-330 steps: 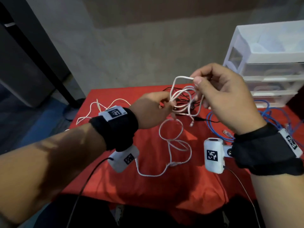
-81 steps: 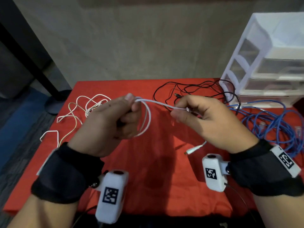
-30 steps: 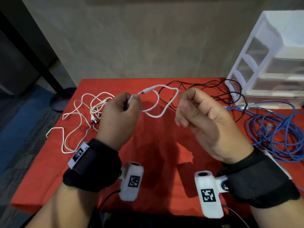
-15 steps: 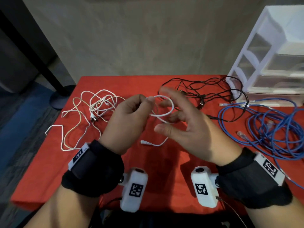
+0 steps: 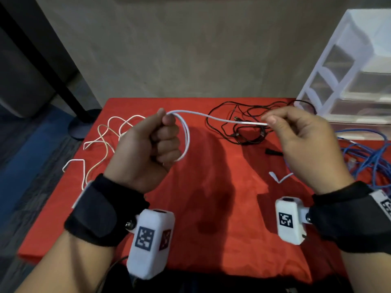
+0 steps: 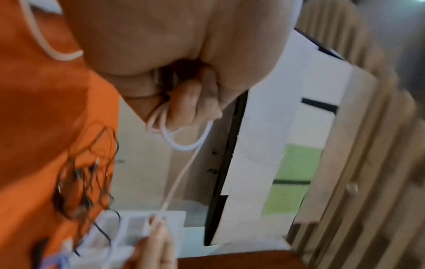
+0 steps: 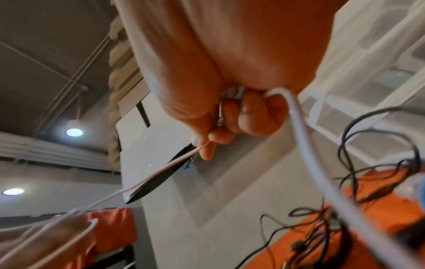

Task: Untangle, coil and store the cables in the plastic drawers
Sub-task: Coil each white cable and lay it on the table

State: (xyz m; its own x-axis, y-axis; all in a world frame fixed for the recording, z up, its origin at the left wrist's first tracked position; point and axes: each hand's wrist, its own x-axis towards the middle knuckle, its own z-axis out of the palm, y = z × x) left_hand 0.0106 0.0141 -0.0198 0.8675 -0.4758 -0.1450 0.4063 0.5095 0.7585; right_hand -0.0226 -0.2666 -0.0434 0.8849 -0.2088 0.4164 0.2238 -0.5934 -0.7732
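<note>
A thin white cable [image 5: 222, 119] stretches between my two hands above the red table [image 5: 211, 208]. My left hand [image 5: 156, 142] is a fist that grips a small coil of it; loops [image 5: 186, 140] hang beside the knuckles, and the coil [image 6: 177, 138] shows in the left wrist view. My right hand [image 5: 296, 134] pinches the strand between thumb and forefinger, fingers [image 7: 243, 116] curled round it. The cable's free end [image 5: 277, 178] dangles below the right hand. The clear plastic drawers [image 5: 355, 81] stand at the back right.
A white and cream cable tangle [image 5: 105, 140] lies at the table's left. A black cable tangle [image 5: 247, 123] lies at the back centre, near the drawers. A blue cable pile [image 5: 368, 159] fills the right side. A dark stand base [image 5: 82, 125] sits on the floor, left.
My hands have drawn apart and the white cable is now pulled straight between them. The right hand, spread open half a second ago, now pinches the strand.
</note>
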